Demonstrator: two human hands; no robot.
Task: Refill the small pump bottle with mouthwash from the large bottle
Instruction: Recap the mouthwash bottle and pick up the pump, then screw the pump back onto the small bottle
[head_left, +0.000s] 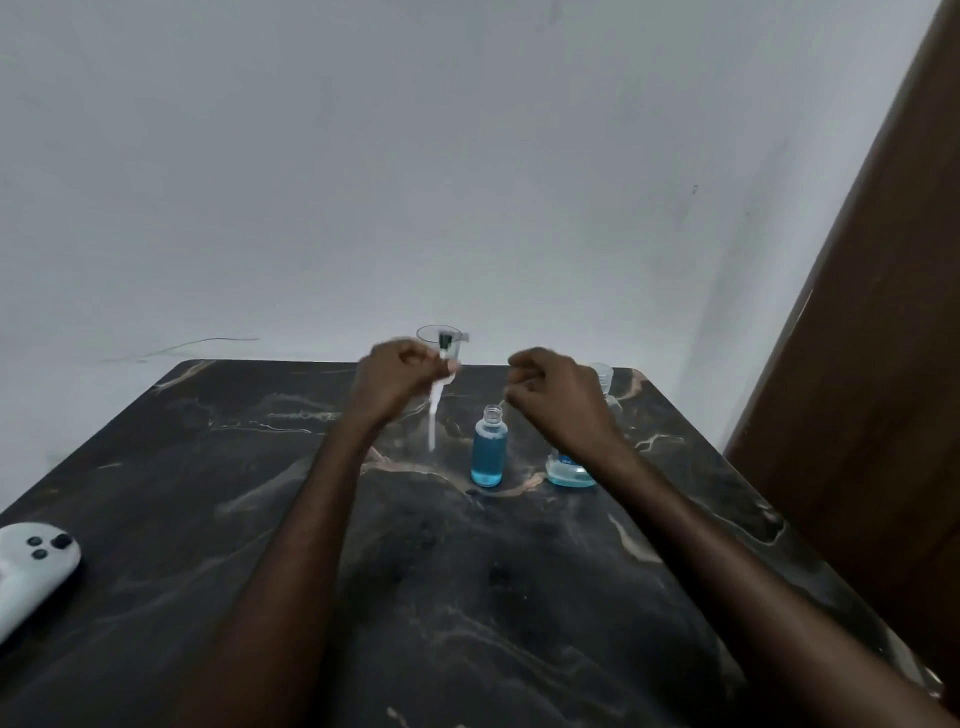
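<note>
The small bottle (488, 453) stands uncapped mid-table, mostly full of blue liquid. My left hand (397, 382) is raised to its left and pinches the pump head (435, 410), whose black top points up and whose white tube hangs down above the table. My right hand (553, 395) hovers just right of the small bottle's mouth with curled fingers; I see nothing plainly held in it. The large bottle (571, 470) stands behind my right wrist with a little blue liquid at its bottom, and its clear open neck shows past the hand.
A clear plastic cup (439, 338) stands at the table's far edge behind the pump head. A white game controller (31, 569) lies at the left edge of the dark marble table (467, 597). A brown door (883, 364) stands close on the right, a white wall behind.
</note>
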